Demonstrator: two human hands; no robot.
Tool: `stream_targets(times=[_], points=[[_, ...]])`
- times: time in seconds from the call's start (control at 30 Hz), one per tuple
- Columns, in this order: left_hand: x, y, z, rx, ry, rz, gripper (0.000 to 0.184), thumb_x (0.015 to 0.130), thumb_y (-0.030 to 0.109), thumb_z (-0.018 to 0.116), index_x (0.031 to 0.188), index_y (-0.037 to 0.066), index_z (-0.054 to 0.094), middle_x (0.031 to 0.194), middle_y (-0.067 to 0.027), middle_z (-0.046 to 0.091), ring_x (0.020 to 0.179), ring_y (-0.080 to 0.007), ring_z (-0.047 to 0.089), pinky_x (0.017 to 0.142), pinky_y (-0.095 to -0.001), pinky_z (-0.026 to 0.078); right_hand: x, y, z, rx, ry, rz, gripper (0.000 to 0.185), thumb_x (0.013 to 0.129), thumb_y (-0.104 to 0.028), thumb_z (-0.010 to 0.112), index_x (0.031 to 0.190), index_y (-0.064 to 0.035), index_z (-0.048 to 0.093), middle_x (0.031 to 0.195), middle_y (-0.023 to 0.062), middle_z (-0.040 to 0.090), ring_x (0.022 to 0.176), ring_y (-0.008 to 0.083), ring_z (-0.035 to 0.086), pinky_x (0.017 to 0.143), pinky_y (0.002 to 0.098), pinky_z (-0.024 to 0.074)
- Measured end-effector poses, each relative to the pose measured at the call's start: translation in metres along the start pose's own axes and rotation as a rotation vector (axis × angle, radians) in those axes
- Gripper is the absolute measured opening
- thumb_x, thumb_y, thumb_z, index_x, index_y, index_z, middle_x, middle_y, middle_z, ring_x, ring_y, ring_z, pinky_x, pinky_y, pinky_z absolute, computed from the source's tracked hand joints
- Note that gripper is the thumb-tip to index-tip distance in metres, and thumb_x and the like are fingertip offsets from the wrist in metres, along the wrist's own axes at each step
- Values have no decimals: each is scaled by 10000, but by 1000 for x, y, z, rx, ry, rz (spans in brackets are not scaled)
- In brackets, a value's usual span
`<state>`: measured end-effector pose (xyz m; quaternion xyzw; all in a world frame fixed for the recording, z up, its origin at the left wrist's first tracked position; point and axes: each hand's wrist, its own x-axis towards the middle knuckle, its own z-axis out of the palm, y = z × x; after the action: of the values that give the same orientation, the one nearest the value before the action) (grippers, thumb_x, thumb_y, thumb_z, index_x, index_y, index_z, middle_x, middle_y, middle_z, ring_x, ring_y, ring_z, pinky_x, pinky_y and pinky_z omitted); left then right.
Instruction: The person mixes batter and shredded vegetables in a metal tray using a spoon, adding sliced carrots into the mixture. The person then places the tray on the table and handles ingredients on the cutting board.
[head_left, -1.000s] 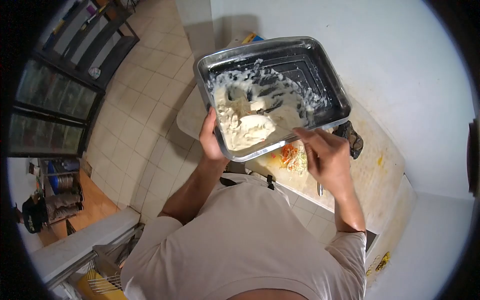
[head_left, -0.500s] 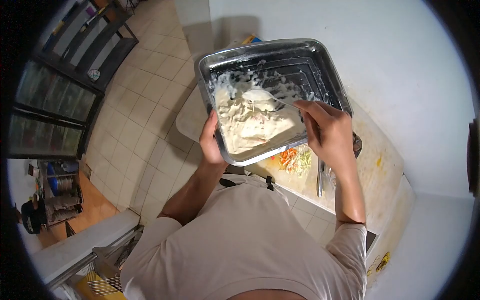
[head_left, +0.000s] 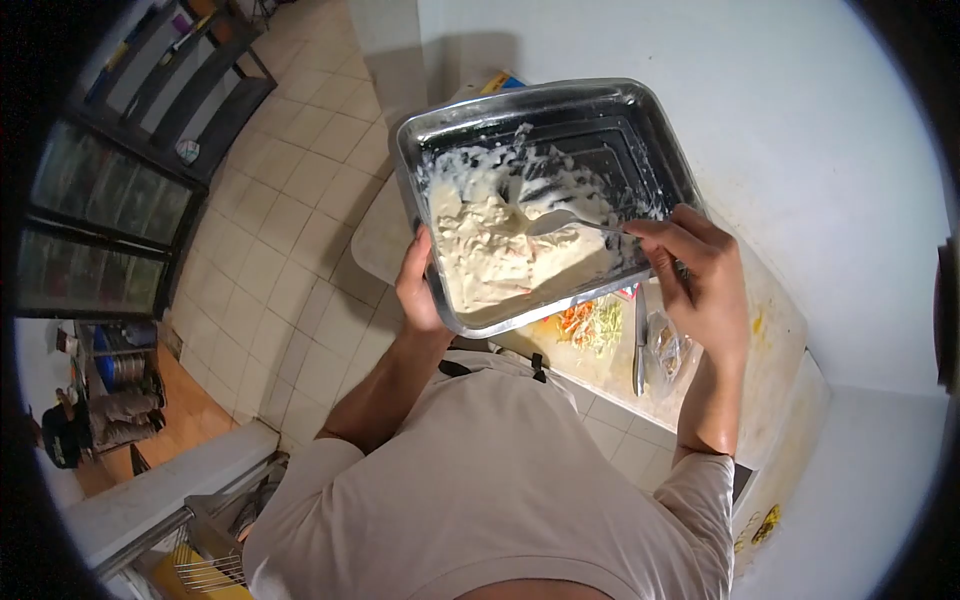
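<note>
Currently, metal tray (head_left: 606, 122) is the reference for all positions; it is held over the bench (head_left: 772, 330), long sides running across the person's front. Underside hidden, so contact with the bench cannot be told.

Left hand (head_left: 418, 290): grip clasped on the tray's left side near its close corner, thumb showing against the outer wall, other fingers hidden below.

Right hand (head_left: 700, 275): grip pinched on the handle end of the spoon (head_left: 553, 221), above the tray's right part. Handle slants down leftward; spoon bowl is at the middle of the tray, coated, at the mixture; depth of immersion not clear.

Mixture (head_left: 485, 262): thick, cream-coloured, lumpy, with a few orange bits; heaped in the tray's left and close part, smeared thinly toward its far and right walls.

Around the tray: shredded vegetables (head_left: 598, 325), orange and pale green, on the bench just beyond its close edge, toward the person. Knife (head_left: 640, 352) right of these, then a clear plastic bag (head_left: 668, 350). Blue-and-yellow item (head_left: 503, 82) partly hidden behind the tray's far edge.
</note>
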<state>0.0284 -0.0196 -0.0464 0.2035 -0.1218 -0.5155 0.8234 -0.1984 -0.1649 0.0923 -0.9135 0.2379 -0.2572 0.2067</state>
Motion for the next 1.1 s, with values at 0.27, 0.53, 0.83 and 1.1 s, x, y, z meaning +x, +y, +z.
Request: stream_targets(times=[0.27,0.53,0.83,1.1], points=[[0,0,5,19,14,21,493,1054,359,403,1385,14,522,1357,-142,608,1219,-263,597,1059,-407,453,-6,4,12,26,28,13,216,826,48,675,994,-66,746,752,92,623,630,266,631,570,380,478],[0,-3,-2,34,34,14,512,1057,370,393,1397,6,510,1373,-146,598,1226,-271,594,1070,-408,445,-12,5,13,9,-6,10,232,840,77,655,1017,-44,744,763,95,619,619,239,600,572,355,459],[-2,0,-2,27,12,14,576,1060,397,376,1445,-24,455,1429,-194,547,1248,-320,579,1084,-453,442,-9,2,2,-43,-45,42,207,842,40,666,1009,-56,741,813,112,665,678,295,668,610,394,513],[-4,-7,2,51,-42,35,567,1055,396,375,1459,7,456,1437,-149,550,1279,-278,558,1100,-418,418,-18,19,-9,-130,83,256,135,867,-2,651,978,-33,720,794,181,702,704,361,691,646,413,538]])
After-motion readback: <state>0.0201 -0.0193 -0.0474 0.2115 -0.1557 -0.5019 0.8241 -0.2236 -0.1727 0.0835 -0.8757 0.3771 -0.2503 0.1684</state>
